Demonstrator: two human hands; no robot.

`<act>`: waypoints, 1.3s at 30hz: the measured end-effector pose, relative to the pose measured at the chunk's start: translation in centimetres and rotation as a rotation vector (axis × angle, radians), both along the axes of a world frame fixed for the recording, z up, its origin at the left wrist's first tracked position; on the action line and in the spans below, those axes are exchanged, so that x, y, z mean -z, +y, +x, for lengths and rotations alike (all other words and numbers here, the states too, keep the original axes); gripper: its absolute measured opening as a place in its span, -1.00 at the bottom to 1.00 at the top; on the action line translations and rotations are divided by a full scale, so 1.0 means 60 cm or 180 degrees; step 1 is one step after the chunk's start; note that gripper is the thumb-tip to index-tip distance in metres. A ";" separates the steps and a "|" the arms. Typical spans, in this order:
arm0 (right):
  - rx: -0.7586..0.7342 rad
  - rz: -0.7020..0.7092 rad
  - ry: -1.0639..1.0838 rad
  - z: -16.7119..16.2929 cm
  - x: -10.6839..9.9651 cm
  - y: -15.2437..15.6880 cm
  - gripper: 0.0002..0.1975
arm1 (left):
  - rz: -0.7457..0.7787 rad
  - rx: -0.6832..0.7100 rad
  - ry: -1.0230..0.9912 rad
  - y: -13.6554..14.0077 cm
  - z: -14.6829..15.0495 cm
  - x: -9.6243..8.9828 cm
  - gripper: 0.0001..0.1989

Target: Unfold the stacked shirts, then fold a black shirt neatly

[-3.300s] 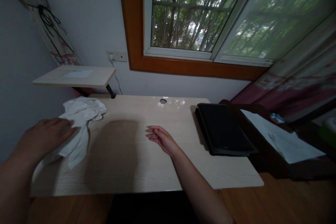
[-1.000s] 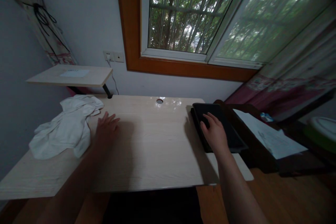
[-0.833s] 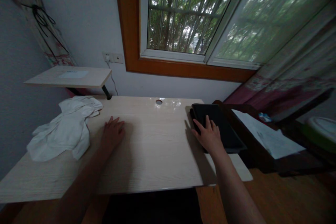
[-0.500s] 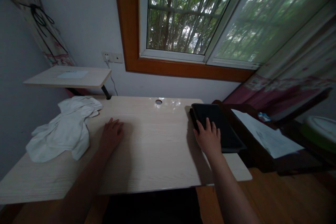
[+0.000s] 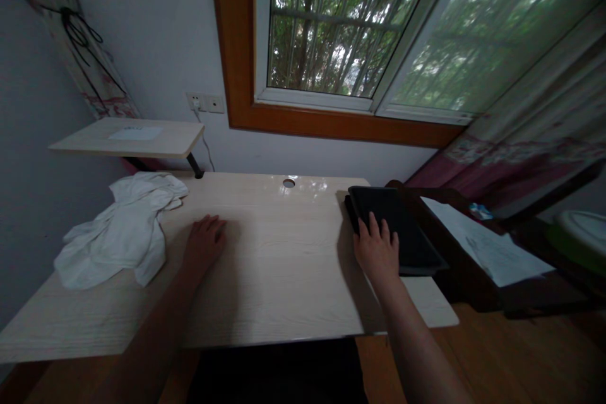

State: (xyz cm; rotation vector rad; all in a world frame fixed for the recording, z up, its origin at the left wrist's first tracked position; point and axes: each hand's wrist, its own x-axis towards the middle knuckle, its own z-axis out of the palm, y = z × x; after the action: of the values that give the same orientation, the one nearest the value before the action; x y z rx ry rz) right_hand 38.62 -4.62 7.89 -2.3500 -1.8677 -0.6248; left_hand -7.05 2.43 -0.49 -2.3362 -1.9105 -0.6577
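My left hand [image 5: 204,241] rests on the pale wooden desk [image 5: 288,265], its fingers spread a little and nothing in it. To its left lies a crumpled white cloth [image 5: 125,230], apart from the hand. My right hand [image 5: 377,249] lies flat with fingers spread on the left part of a black, flat, folder-like item [image 5: 409,233] at the desk's right side. Another dark layer shows beneath that item's left edge; what it is I cannot tell.
A small raised shelf [image 5: 175,142] with a paper [image 5: 136,133] on it stands at the back left. A round cable hole [image 5: 288,183] sits near the desk's rear edge. Right of the desk, papers [image 5: 487,246] lie on dark furniture. A window [image 5: 331,44] is behind.
The whole view has shifted slightly to the right. My right hand's fingers look slightly lower on the black item; my left hand stays on the desk.
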 end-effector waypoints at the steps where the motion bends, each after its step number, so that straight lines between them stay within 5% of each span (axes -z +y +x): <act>1: 0.0007 0.0002 0.0021 0.000 -0.001 0.001 -0.51 | -0.0004 0.0007 -0.0002 0.000 0.000 0.000 -0.59; 12: -0.0143 -0.0082 0.0059 0.009 -0.016 0.011 -0.53 | 0.0065 0.0114 0.0037 -0.002 0.000 -0.007 -0.59; 21: 0.0286 -0.0317 -0.0022 0.004 -0.013 0.019 -0.49 | 0.0039 0.0102 0.0003 -0.001 -0.001 -0.005 -0.59; 39: -0.0414 0.0065 0.0515 0.002 -0.082 0.023 -0.51 | 0.0021 0.0105 0.0016 -0.001 -0.002 -0.004 -0.59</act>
State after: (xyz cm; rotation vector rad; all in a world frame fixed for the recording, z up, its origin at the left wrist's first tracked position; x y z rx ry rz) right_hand 38.71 -3.21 12.80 -2.1727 -1.9127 -0.4250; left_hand -7.16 2.35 -0.26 -2.3679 -1.8686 -0.6592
